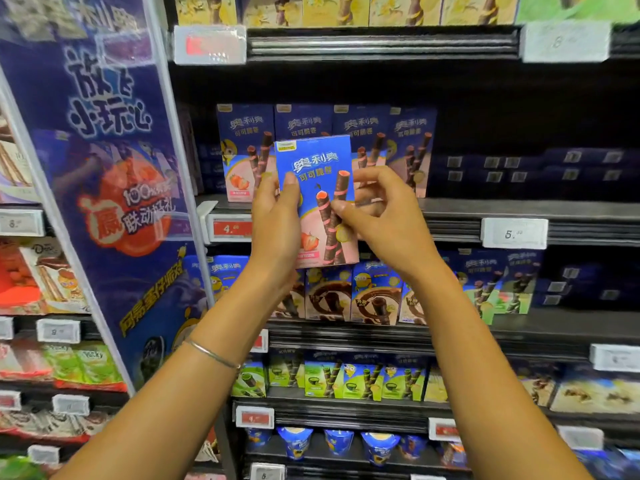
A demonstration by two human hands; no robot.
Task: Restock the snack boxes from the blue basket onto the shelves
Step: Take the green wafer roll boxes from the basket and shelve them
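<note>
I hold a blue snack box (313,181) with strawberry wafer rolls printed on it, upright in front of the shelves. My left hand (275,220) grips its left edge, thumb on the front. My right hand (379,213) holds its right edge, thumb on the front and fingers curled behind. Behind the box, a row of matching strawberry boxes (242,150) stands on the shelf (485,209). The blue basket is out of view.
A blue promotional banner (104,168) stands at the left. To the right of the strawberry row lie dark flat-stacked boxes (533,168). Lower shelves hold chocolate boxes (375,292), green boxes (346,379) and cups (294,443). Price tags (514,233) line the shelf edges.
</note>
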